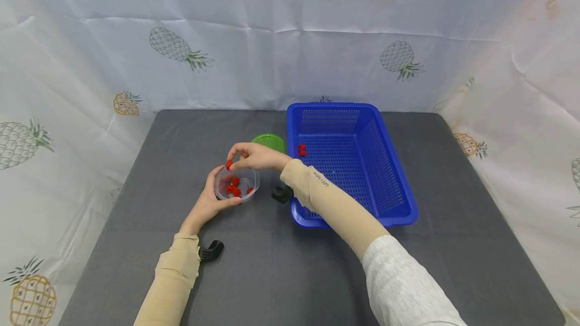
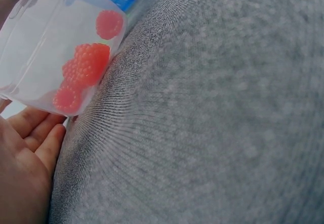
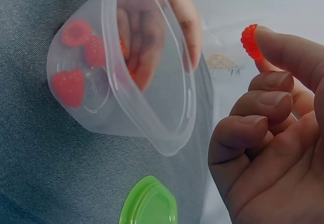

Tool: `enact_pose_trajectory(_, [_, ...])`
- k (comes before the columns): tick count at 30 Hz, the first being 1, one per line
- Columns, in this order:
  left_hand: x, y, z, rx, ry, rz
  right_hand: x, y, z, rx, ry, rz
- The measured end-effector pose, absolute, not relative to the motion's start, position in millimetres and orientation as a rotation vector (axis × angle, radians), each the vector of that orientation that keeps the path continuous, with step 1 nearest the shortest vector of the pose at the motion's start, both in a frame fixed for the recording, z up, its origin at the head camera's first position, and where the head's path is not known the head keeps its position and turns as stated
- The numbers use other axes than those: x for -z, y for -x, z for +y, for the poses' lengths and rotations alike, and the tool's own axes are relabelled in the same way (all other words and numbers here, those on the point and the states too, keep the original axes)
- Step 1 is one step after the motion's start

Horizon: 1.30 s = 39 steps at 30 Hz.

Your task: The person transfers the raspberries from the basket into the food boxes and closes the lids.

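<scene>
My left hand [image 1: 206, 209] holds a clear plastic container [image 3: 129, 112], thumb on its near side and fingers round the far side. Several red raspberries [image 2: 91, 64] lie at the bottom of it. Above the container's far rim, my right hand [image 1: 260, 157] pinches a single raspberry [image 3: 250, 42] between thumb and index finger, its other fingers curled in. That raspberry is clear of the rim in the right wrist view. In the left wrist view, part of the left hand [image 2: 25, 158] shows beside the container's base.
A blue perforated basket [image 1: 335, 165] stands right of the container, with red raspberries [image 1: 301, 150] near its left wall. Partly behind the right hand lies a green lid [image 1: 270, 141]. Dark cloth [image 1: 254, 265] covers the table, and pineapple-print sheeting [image 1: 281, 64] hangs behind it.
</scene>
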State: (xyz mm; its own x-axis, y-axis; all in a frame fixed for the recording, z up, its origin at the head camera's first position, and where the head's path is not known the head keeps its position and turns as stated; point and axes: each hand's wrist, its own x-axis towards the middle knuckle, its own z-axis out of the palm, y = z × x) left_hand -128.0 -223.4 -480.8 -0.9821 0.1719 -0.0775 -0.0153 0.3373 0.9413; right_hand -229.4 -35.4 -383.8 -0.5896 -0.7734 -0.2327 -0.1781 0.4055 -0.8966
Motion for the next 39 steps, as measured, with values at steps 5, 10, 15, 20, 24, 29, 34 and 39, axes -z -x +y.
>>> enact_pose_trajectory(5, [481, 129, -223, -1.675, -0.108, 2.451, 387, 230, -38, 1.156, 0.807, 2.008])
enact_pose_trajectory(10, [481, 129, -224, -1.652, -0.082, 2.461, 389, 232, -38, 1.138, 0.792, 2.028])
enact_pose_trajectory(15, [481, 129, -224, -1.641, -0.076, 2.464, 393, 234, -39, 1.112, 0.775, 2.034])
enact_pose_trajectory(20, [483, 129, -224, -1.638, -0.068, 2.471, 396, 235, -40, 1.1, 0.77, 2.016])
enact_pose_trajectory(24, [484, 129, -225, -1.633, -0.07, 2.477, 397, 234, -41, 1.092, 0.769, 2.026])
enact_pose_trajectory(29, [484, 129, -225, -1.638, -0.08, 2.47, 398, 234, -41, 1.095, 0.739, 2.044])
enact_pose_trajectory(34, [483, 128, -225, -1.663, -0.114, 2.457, 402, 237, -40, 1.12, 0.725, 2.066])
enact_pose_trajectory(39, [482, 128, -225, -1.652, -0.105, 2.46, 403, 238, -39, 1.114, 0.721, 2.076])
